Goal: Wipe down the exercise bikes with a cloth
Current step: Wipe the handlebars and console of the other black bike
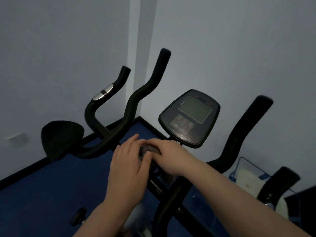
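A black exercise bike stands in front of me, with its curved left handlebar (136,100), right handlebar (242,130) and console (189,117) with a grey screen. A small grey cloth (147,149) is bunched over the middle of the handlebar, just below the console. My left hand (128,170) and my right hand (171,156) meet there, both closed on the cloth, which they largely hide. Blur keeps the exact finger contact unclear.
A second bike's black part, seemingly a saddle (61,139), shows at the left by the blue floor (42,194). A blue-rimmed basket (248,170) with white contents sits at the lower right. Pale walls meet in a corner behind. A wall socket (16,139) is at far left.
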Demonstrator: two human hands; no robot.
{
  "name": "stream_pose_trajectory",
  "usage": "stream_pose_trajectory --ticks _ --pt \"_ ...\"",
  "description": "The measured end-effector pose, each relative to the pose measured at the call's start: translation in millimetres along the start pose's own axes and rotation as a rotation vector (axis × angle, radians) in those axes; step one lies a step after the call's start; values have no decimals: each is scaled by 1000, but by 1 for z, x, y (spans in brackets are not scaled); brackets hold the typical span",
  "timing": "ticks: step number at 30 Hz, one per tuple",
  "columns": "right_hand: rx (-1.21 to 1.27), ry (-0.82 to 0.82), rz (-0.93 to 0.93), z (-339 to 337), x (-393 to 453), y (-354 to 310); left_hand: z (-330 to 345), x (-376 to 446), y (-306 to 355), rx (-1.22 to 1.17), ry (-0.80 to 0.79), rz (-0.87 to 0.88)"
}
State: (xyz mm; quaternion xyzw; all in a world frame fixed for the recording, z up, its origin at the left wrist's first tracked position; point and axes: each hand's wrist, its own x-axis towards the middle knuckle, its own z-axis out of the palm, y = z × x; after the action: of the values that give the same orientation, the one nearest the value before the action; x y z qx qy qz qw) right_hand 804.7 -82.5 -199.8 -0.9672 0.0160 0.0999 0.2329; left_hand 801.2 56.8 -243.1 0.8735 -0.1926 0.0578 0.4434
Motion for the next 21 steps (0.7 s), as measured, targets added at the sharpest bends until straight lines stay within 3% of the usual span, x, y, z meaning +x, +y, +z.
stream_pose_trajectory --ticks 3,5,9,11,13,16,21 --pt "101 124 82 -27 -4 15 -2 22 4 -64 -6 44" --pt "139 325 145 -50 -7 27 2 35 4 -46 -67 16" --pt "-83 793 110 -96 -3 47 15 44 0 267 -201 44" --pt "-264 856 91 -103 5 55 17 44 -1 305 -201 46" --pt "-364 686 51 -98 15 63 17 44 -3 300 -199 44" --pt "-408 234 -7 -77 26 79 15 44 -4 280 -211 38" --pt "-563 10 -83 -68 32 96 14 42 -4 280 -232 57"
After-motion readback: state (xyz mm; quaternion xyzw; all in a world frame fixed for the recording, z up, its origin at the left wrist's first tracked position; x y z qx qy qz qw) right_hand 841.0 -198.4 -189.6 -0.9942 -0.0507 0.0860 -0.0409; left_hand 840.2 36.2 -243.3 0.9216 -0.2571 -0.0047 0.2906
